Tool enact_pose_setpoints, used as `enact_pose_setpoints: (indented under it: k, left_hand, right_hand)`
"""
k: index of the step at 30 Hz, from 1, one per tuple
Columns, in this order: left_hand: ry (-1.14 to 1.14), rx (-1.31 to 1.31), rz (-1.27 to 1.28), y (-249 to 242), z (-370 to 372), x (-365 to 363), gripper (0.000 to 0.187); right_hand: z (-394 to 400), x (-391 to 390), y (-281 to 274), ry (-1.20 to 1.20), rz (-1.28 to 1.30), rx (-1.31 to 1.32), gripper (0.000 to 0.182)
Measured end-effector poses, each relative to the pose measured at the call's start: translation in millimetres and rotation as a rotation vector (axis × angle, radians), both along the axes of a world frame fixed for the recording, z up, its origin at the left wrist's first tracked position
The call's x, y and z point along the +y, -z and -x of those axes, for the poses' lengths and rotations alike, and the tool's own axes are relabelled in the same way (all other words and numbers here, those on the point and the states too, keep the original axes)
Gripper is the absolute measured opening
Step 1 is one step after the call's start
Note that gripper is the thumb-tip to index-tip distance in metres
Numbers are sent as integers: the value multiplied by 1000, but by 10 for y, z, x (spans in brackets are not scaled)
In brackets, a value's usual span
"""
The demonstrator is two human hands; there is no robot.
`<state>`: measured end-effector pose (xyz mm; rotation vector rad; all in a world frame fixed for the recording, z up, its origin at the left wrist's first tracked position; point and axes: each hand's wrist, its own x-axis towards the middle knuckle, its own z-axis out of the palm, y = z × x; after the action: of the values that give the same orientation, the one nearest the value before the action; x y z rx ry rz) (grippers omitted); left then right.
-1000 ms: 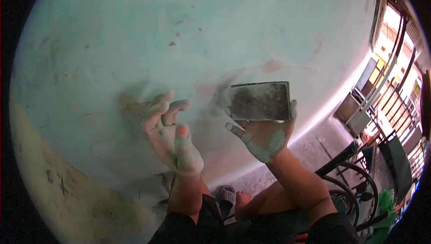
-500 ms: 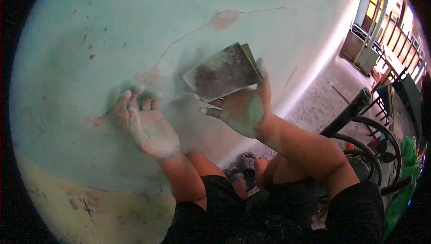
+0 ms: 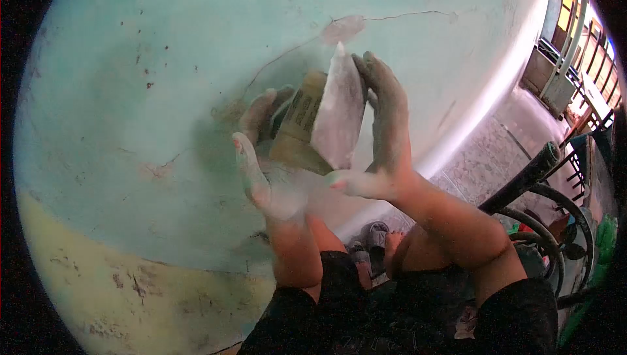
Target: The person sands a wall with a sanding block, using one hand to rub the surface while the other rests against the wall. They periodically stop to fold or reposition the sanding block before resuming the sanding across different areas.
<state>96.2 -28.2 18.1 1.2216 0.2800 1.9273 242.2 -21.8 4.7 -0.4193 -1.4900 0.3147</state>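
So it doesn't flop, probably, the right hand [image 3: 390, 120] has the folded tan-and-white papery sheet [image 3: 338, 110] from 3 o'clock, fingers half-curled, left hand [image 3: 281, 192] loosely cupped around 9, contact unclear.

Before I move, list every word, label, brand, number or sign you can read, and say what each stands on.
No text can be read.
Dark print on the tan face of the folded sheet: too blurred to read.
Wall: stains and cracks, no lettering that I can make out.
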Motion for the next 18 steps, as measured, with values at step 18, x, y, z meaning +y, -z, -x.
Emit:
enact_pose_setpoints:
  k: [18]
  left_hand:
    - [321, 178, -162, 98, -200, -67, 59]
  right_hand:
    - [-60, 233, 24, -377, 28, 79, 140]
